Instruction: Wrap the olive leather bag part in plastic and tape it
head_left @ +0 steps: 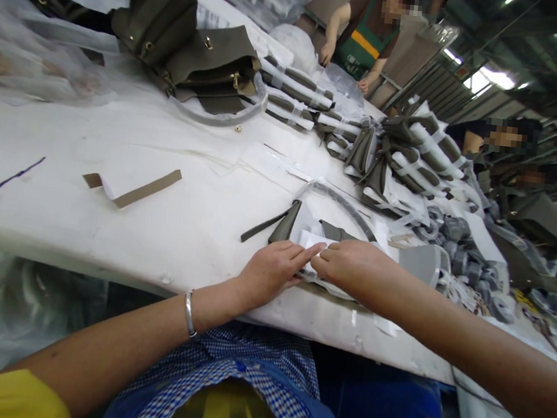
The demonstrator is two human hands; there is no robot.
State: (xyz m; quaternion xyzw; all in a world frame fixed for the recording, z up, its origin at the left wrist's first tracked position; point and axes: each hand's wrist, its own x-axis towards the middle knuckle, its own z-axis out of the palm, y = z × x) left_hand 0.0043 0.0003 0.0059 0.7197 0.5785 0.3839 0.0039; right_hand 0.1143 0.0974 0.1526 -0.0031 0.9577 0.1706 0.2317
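Note:
A dark olive handbag [287,222] lies at the table's front edge, partly covered by white wrapping paper [311,239]. Its handle [344,205] is sheathed in clear plastic and arches up behind, while a loose strap [266,226] sticks out to the left. My left hand [272,268] grips the near left side of the bag, fingers over the paper. Close against it, my right hand [348,260] is closed, its curled fingers pinching the white paper. Both hands hide much of the bag's front.
A brown-and-white strip [134,192] lies on the white tabletop [64,144]. An unwrapped olive bag [214,67] stands at the back left. Wrapped bags [416,151] are piled behind; tape rolls [456,239] lie to the right. A person in a green apron [365,44] works across the table.

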